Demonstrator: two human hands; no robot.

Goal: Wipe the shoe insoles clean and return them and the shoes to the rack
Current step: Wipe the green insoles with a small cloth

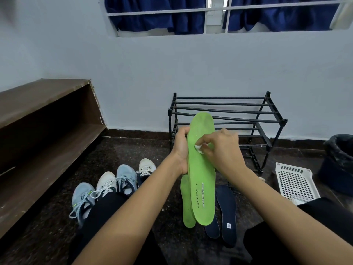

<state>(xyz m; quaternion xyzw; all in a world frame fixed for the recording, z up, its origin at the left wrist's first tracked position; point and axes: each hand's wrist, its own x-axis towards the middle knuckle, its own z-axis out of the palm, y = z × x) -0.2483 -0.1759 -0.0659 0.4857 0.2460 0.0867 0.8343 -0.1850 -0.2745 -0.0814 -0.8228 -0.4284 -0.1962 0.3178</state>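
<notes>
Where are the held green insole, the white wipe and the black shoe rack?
held green insole [202, 169], head view, middle of its top face.
white wipe [198, 148], head view, its small visible part.
black shoe rack [283, 121], head view, front right top corner.

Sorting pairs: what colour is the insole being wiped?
Bright green foam insole, clearest in the head view.

Left hand [181, 148] grips green insole [202, 169]; right hand [219, 150] presses white wipe [198, 148].

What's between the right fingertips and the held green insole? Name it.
A small white wad, pinched by the right hand against the green insole that the left hand grips; head view.
</notes>
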